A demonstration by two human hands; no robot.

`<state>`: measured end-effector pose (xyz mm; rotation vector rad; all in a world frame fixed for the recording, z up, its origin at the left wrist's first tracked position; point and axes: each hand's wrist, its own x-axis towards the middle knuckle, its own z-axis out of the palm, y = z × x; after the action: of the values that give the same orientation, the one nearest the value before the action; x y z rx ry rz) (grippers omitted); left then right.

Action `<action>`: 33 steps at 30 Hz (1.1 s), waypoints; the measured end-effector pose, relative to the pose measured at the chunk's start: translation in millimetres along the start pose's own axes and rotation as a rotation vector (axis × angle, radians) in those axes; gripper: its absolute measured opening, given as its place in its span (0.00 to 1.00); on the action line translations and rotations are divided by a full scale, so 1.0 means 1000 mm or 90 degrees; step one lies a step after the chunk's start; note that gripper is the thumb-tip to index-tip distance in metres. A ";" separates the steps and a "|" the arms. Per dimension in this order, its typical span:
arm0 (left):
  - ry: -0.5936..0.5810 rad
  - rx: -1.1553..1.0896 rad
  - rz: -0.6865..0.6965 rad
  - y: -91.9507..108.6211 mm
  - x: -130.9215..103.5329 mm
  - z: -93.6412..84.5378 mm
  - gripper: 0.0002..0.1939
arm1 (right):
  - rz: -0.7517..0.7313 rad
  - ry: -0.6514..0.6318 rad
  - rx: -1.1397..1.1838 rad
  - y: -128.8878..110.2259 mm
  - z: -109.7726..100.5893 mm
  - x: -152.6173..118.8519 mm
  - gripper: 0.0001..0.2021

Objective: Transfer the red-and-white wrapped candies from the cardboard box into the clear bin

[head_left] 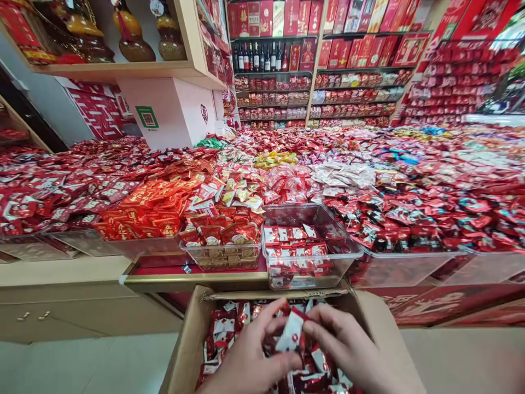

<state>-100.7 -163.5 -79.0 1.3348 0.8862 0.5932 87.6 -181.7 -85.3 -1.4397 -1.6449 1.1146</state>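
Note:
Over an open cardboard box point(189, 334) full of red and white candy packets point(223, 331), my two hands hold one small candy packet point(291, 331) between them. My left hand point(258, 345) curves round its left and lower side, thumb and fingers on it. With thumb and fingertips, my right hand point(342, 339) pinches the packet's right edge. Just beyond the box stands a clear plastic bin point(311, 280), partly filled with rows of similar red and white packets point(295, 251). Part of the box's contents is hidden beneath my hands.
To the left, another clear bin point(221, 257) holds red and gold packets. More bins heaped with red packets point(410, 219) run right and across the display. A white pillar point(159, 115) carries a shelf at left. Wine bottles point(262, 57) and gift boxes line the back shelves.

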 end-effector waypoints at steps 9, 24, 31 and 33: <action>0.023 -0.245 0.009 0.019 0.016 0.016 0.18 | 0.108 -0.012 0.416 -0.019 0.000 0.010 0.14; 0.009 -0.181 0.025 -0.005 0.002 0.013 0.25 | 0.095 -0.059 0.327 -0.007 0.007 -0.002 0.11; 0.067 0.061 -0.031 -0.034 -0.008 -0.005 0.15 | -0.081 0.181 -0.141 -0.064 -0.089 0.043 0.10; 0.072 0.119 -0.062 -0.039 -0.011 -0.006 0.13 | -0.064 0.132 -0.307 -0.073 -0.106 0.073 0.07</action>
<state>-116.1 -175.6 -114.9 1.4271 1.1145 0.5237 141.1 -93.9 21.4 -1.6782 -1.8872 0.5066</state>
